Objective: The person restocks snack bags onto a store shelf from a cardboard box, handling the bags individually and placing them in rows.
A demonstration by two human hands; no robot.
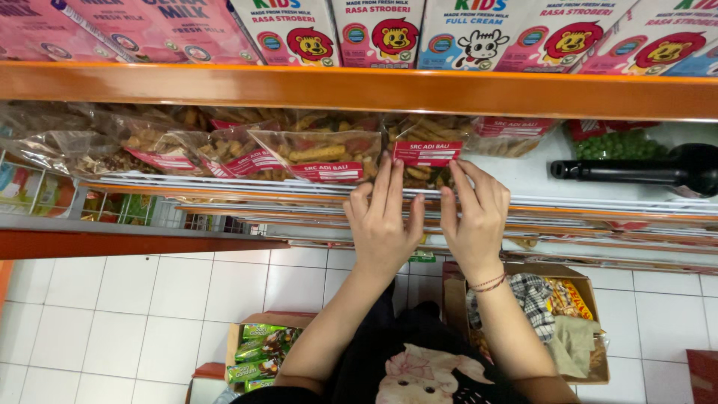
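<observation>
Both hands, left hand and right hand, rest with fingers spread and unclosed on the clear snack bag at the white shelf front edge, alongside bags already shelved; placement appears nearly complete, release outstanding.

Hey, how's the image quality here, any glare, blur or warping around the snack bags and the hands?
Head view: lighting is bright and even; the clear snack bag that both hands touch shows soft glare on its plastic; the left hand and right hand are fairly sharp; the orange shelf edge tilts and bows slightly from the wide lens; the cardboard box on the floor looks softer.
</observation>
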